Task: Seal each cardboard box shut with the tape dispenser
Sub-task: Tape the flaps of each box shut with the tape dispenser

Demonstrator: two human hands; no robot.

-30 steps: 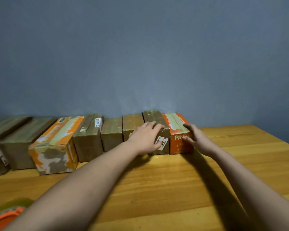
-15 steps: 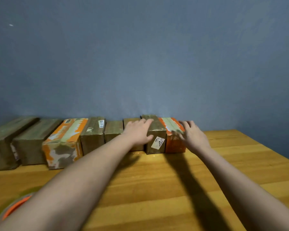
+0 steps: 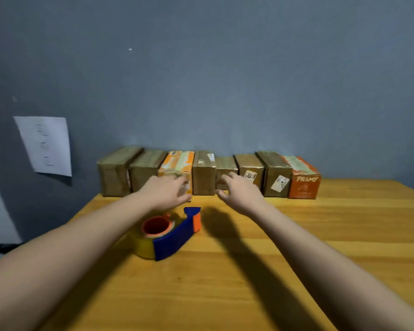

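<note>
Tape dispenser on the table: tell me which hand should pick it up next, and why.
Probably the left. The tape dispenser lies directly under the left hand and forearm, nearer to them than to the right hand, which reaches toward the boxes farther right. Both hands hold nothing.

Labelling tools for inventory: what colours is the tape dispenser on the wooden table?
The plastic tape dispenser is blue with an orange tip and orange hub, seen best in the head view.
</note>
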